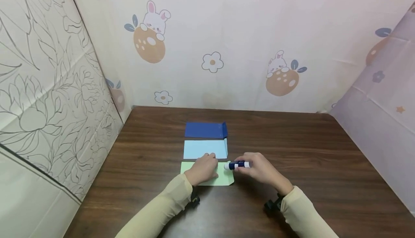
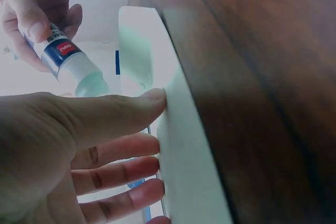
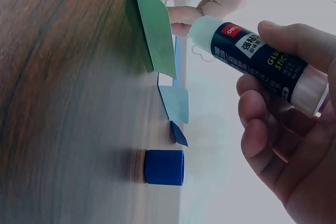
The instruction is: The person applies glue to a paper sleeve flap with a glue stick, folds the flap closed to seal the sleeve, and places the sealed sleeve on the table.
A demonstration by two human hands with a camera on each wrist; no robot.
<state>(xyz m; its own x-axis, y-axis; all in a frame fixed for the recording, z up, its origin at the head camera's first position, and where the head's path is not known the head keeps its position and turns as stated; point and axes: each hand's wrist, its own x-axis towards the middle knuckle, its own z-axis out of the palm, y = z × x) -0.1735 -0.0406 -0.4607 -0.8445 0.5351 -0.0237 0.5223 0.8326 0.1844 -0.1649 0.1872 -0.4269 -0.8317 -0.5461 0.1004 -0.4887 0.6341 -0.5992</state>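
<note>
A light green paper envelope [image 1: 223, 176] lies on the table, its end flap [image 3: 156, 32] tilted up in the right wrist view. My left hand [image 1: 203, 168] presses its fingertips on the envelope; in the left wrist view the thumb [image 2: 115, 114] and fingers are fairly straight. Between thumb and fingers, my right hand [image 1: 259, 167] grips an uncapped glue stick [image 1: 239, 165]. Its pale tip [image 3: 203, 32] points at the flap end of the envelope; contact cannot be told. A dark blue cap [image 3: 164, 167] stands on the table in the right wrist view.
Beyond the green envelope lie a light blue envelope [image 1: 204, 149] and a dark blue envelope [image 1: 204, 130], in a column, flaps to the right. The dark wood table [image 1: 308, 151] ends at a patterned cloth backdrop [image 1: 227, 86]. Patterned sheets hang at both sides.
</note>
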